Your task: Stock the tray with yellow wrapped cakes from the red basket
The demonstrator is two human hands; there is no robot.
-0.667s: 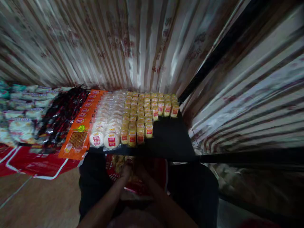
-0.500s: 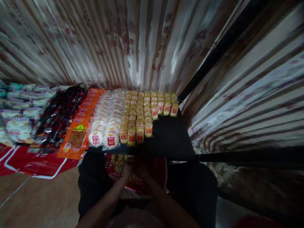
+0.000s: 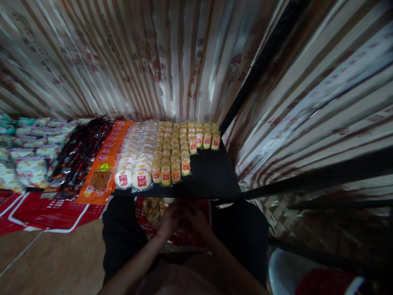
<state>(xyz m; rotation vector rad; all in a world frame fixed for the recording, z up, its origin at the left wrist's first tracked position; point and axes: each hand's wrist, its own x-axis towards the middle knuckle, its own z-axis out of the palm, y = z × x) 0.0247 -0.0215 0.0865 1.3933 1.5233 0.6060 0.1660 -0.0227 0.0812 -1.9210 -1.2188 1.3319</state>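
Both of my hands are down in a red basket (image 3: 193, 239) between my knees, just under the front edge of the black shelf (image 3: 211, 174). My left hand (image 3: 169, 221) lies beside a heap of yellowish wrapped snacks (image 3: 152, 209) at the basket's left side. My right hand (image 3: 196, 218) is close to it on the right, over the darker part of the basket. Deep shadow hides the fingers of both hands, so whether they hold anything does not show. On the shelf above, small yellow snack packs (image 3: 166, 174) stand in rows, with a stepped front on the right.
Left of the yellow packs lie round white rice crackers (image 3: 141, 178), an orange snack strip (image 3: 104, 164), dark packets (image 3: 81, 155) and white bags (image 3: 32, 170). Another red basket (image 3: 58, 211) sits at lower left. Dark metal bars (image 3: 322, 172) and striped curtains border the right.
My hands have shifted slightly right within the basket, and more of the wrapped snacks shows beside the left one. The camera view has turned a little.
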